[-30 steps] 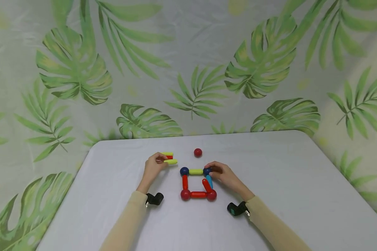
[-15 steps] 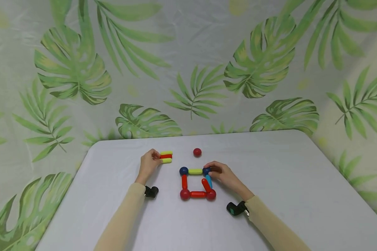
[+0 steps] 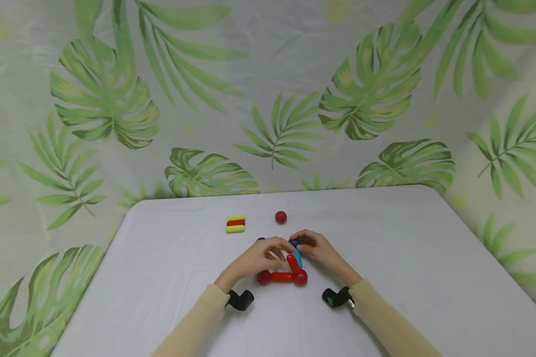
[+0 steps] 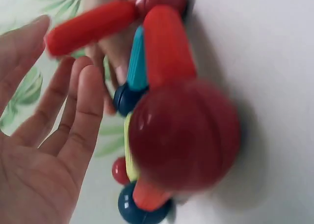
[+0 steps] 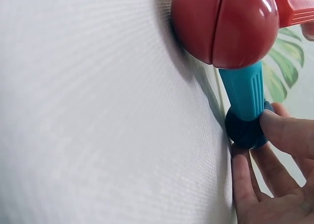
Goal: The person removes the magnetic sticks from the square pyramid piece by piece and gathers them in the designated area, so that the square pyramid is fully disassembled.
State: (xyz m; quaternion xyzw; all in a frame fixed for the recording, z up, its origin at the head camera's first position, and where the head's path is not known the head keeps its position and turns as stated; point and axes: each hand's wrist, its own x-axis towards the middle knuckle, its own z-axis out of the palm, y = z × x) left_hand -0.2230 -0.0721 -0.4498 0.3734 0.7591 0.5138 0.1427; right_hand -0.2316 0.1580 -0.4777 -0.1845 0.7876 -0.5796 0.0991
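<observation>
A square frame of balls joined by rods lies on the white table. My right hand (image 3: 320, 249) pinches the dark blue ball (image 3: 295, 242) at its far right corner. A light blue rod (image 5: 244, 89) runs from that ball to the near right red ball (image 3: 301, 277). From this red ball another red rod (image 3: 293, 264) sticks up at a slant. My left hand (image 3: 262, 259) is over the frame near the rod's free end, fingers spread and holding nothing. It hides most of the left side; the left wrist view shows the yellow-green rod (image 4: 129, 153) and second dark blue ball (image 4: 141, 208).
Behind the frame sits a loose red ball (image 3: 281, 216). To the back left, two yellow-green rods (image 3: 235, 229) lie with a red rod (image 3: 235, 223) between them. A leaf-print cloth (image 3: 268, 99) hangs behind the white table (image 3: 384, 218).
My left hand set a yellow-green rod beside the other loose rods, let go, then came right over the frame to the slanted red rod. My right hand stays on the dark blue ball.
</observation>
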